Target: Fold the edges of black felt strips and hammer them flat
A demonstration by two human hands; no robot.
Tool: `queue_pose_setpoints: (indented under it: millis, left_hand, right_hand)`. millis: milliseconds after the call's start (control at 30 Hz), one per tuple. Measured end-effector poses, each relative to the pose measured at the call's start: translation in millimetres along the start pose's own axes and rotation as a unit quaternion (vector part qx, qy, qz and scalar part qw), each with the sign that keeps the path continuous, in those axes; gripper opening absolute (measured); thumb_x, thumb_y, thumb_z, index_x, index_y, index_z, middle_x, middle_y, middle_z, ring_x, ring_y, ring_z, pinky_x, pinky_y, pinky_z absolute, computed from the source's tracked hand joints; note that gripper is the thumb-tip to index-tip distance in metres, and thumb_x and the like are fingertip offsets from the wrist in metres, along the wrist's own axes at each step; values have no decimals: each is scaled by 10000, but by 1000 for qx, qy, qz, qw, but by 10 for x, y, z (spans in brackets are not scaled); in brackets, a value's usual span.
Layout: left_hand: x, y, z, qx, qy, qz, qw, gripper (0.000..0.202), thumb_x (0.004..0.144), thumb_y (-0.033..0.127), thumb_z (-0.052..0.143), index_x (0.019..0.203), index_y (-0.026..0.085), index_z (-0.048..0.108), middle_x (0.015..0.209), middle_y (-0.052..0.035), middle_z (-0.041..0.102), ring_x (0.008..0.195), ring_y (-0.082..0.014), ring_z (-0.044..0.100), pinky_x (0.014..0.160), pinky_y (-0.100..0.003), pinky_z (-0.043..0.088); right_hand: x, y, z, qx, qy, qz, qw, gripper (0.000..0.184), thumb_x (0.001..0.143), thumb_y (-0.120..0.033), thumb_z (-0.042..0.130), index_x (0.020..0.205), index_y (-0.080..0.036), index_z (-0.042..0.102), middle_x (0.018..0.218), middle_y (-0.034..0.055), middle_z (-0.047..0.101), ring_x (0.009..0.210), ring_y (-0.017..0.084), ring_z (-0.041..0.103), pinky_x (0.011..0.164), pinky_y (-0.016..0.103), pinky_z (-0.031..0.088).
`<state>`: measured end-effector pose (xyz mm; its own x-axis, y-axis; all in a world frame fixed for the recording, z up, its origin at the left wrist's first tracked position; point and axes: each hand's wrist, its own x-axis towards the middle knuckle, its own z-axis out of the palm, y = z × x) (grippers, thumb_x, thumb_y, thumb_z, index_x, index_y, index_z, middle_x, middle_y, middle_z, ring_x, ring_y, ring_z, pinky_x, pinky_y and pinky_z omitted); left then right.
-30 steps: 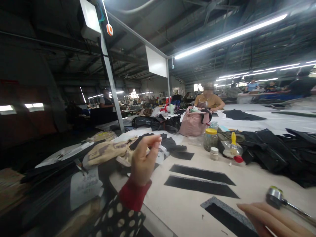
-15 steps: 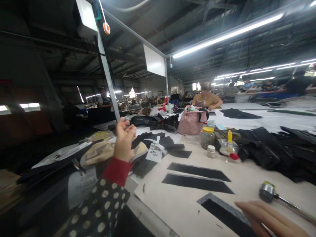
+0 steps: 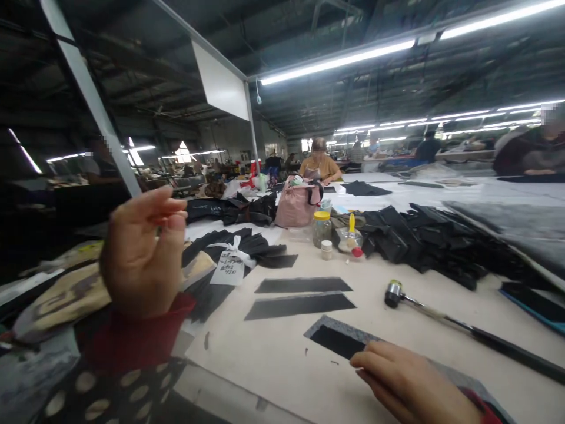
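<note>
My left hand (image 3: 143,253) is raised at the left, above the table's near edge. Its fingers are loosely curled towards the thumb, a small gap shows between them, and I see nothing held. My right hand (image 3: 397,377) lies palm down, fingers stretched, on a black strip with a grey border (image 3: 335,341). The hand covers part of that strip. Two more dark strips, an upper one (image 3: 304,285) and a lower one (image 3: 300,306), lie side by side farther in. Right of them rests a hammer (image 3: 435,311) with a black grip.
Behind the strips stand a yellow-lidded jar (image 3: 322,231), a small white bottle (image 3: 326,250), a yellow-handled brush (image 3: 352,224) and a pink bag (image 3: 295,206). Black pieces (image 3: 410,241) are heaped at the right. A handwritten tag (image 3: 228,268) lies on dark pieces. A co-worker (image 3: 320,165) sits beyond.
The view has swung right. My left hand appears larger and lower, its fingers more curled. My right hand has come down onto the grey-bordered strip.
</note>
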<state>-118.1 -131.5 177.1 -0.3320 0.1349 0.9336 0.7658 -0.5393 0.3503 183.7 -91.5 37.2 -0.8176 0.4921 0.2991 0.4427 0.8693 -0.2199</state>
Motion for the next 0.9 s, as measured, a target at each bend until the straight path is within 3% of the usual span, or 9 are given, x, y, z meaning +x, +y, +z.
queue_pose_setpoints:
  millis: [100,167,233,300,400,567,700,800,900]
  left_hand:
    - [-204,-155,175,-34,-106,-107,988,376,768,239,543,1135,193,473,954,-18,548,859,-121,525,794,-273,436]
    - [-368,-235,299,-9,-225,-162,961,360,782,279,501,1132,198,472,944,-26,551,820,-126,535,723,-256,456]
    - [-583,-278,448,26,-380,-146,913,335,781,292,480,1103,199,496,952,-38,565,803,-141,547,695,-264,462]
    - [-839,-298,617,41,-524,-95,845,308,776,272,476,1073,207,524,983,-43,574,846,-159,552,743,-286,456]
    - [-1209,-333,868,84,-649,-28,756,316,754,230,491,1064,195,539,1033,-63,574,951,-196,533,849,-326,416]
    - [-1534,-430,1126,194,-712,24,674,288,752,203,472,1028,174,549,980,-94,577,922,-238,545,786,-360,441]
    - [-1611,-463,1160,228,-724,65,647,291,761,86,369,978,150,552,928,-118,572,852,-259,558,706,-390,456]
    - [-1661,-503,1126,225,-718,64,655,414,707,-11,337,1042,148,522,954,-119,559,846,-248,546,707,-379,454]
    - [-1716,-616,1075,183,-689,33,701,539,664,-51,336,1143,156,470,1024,-103,542,918,-216,516,799,-347,429]
  right_hand:
    - [-85,-33,1,-3,-12,21,1000,202,811,-128,392,851,-226,565,741,-4,589,665,106,570,579,193,430]
    - [-133,-33,9,-7,-22,40,999,194,796,-124,412,850,-225,570,752,-3,593,683,113,572,595,201,432]
    - [-172,-12,39,-23,-34,63,997,170,778,-123,439,827,-217,571,766,0,595,698,123,570,604,215,431]
    - [-200,37,106,-57,-35,81,995,130,757,-123,468,785,-206,565,768,4,594,695,136,564,601,233,426]
    - [-225,150,273,-144,10,73,987,109,730,-102,491,754,-195,544,734,3,585,657,150,551,569,252,404]
    - [-207,300,555,-276,102,19,956,187,724,-13,427,771,-171,516,661,11,572,565,144,509,487,253,347]
    - [-160,336,635,-302,124,-3,945,182,714,-11,411,771,-150,514,647,30,565,541,148,488,460,260,326]
    - [-127,331,626,-297,125,-19,947,173,715,-16,416,785,-144,509,636,27,551,541,151,492,443,257,318]
    - [-86,273,626,-268,131,-34,954,166,720,-37,437,822,-142,516,643,17,549,551,147,498,440,250,335]
